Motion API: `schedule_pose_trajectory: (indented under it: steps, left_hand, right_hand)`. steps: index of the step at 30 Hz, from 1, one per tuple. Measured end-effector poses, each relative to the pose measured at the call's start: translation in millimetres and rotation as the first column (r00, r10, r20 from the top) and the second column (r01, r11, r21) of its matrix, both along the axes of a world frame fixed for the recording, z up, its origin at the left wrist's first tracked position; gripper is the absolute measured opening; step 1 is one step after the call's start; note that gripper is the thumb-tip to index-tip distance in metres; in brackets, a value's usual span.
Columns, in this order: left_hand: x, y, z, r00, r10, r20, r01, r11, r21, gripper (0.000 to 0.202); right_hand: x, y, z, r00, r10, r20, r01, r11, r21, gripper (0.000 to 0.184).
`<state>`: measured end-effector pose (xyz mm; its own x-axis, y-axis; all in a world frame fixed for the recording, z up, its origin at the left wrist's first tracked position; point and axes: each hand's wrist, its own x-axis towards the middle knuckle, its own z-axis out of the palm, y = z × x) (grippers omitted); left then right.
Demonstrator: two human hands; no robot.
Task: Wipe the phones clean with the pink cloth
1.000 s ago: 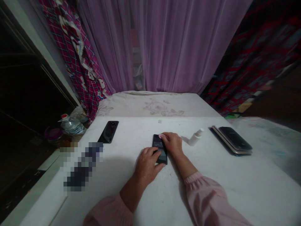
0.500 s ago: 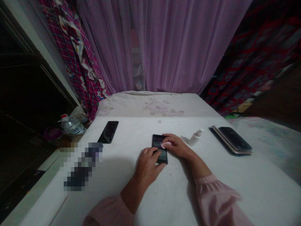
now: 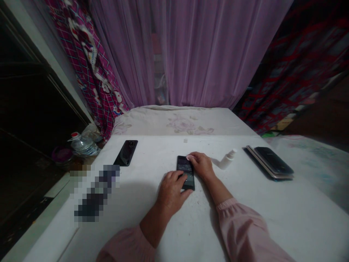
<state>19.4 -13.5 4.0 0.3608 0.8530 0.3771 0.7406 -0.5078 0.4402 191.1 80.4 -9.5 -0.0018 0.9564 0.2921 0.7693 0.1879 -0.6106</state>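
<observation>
A black phone (image 3: 185, 171) lies face up in the middle of a white table (image 3: 163, 233). My left hand (image 3: 171, 193) rests on the phone's near end, its fingers pressing down and holding it still. My right hand (image 3: 201, 165) sits at the phone's far right corner, fingers closed on a small pink pad (image 3: 189, 157) pressed against the screen. Both sleeves are pale pink.
A small white bottle (image 3: 226, 160) lies just right of my right hand. A second black phone (image 3: 125, 153) lies at the left. A stack of dark phones (image 3: 269, 166) sits at the right. A pixelated patch (image 3: 95, 193) covers something on the left. Purple curtains hang behind.
My right hand slid the pink pad down onto the middle of the screen, then back up to the phone's far corner. The left hand and phone stayed put.
</observation>
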Motion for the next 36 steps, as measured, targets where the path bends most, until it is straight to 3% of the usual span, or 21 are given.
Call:
schedule_pose_trajectory:
  steps: [10, 18, 24, 28, 36]
  left_hand:
    - [-2, 1, 0.5, 1.0, -0.005, -0.007, 0.005, 1.0, 0.002, 0.042]
    - [-4, 1, -1.0, 1.0, -0.007, -0.007, 0.007, 1.0, 0.011, 0.041]
    - [-4, 1, 1.7, 1.0, -0.008, -0.01, 0.008, 1.0, 0.004, 0.039]
    - [-3, 1, 2.2, 1.0, -0.007, -0.007, 0.007, 1.0, -0.003, 0.038]
    - [-1, 1, 1.5, 1.0, -0.012, -0.013, 0.012, 1.0, 0.011, 0.038]
  right_hand:
    - [1, -2, -1.5, 0.999, 0.052, -0.011, -0.052, 0.998, 0.034, 0.023]
    - [9, -9, 0.6, 0.955, 0.278, -0.104, -0.271, 0.96, 0.077, 0.011]
    - [12, -10, -3.3, 0.939, 0.335, -0.082, -0.332, 0.942, 0.046, 0.011]
    - [5, -9, 2.2, 0.957, 0.287, -0.036, -0.286, 0.958, 0.029, 0.012]
    - [-12, -1, 1.2, 0.997, 0.01, 0.079, -0.01, 1.0, 0.0, 0.018]
